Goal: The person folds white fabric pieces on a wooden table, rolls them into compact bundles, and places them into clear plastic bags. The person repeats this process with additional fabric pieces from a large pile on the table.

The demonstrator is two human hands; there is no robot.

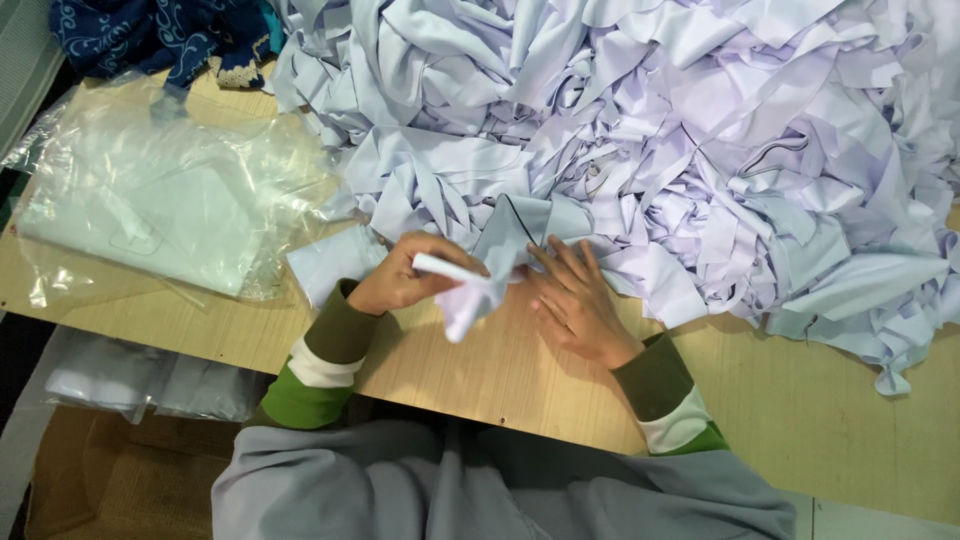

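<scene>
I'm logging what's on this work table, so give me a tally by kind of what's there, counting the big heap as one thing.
Heap of pale lilac cloth pieces: 1
Pale cloth piece in the left hand grip, right hand flat beside it: 1
Clear plastic bags: 1 bundle; number in it cannot be told
Dark blue patterned cloth: 1
Total: 4
</scene>
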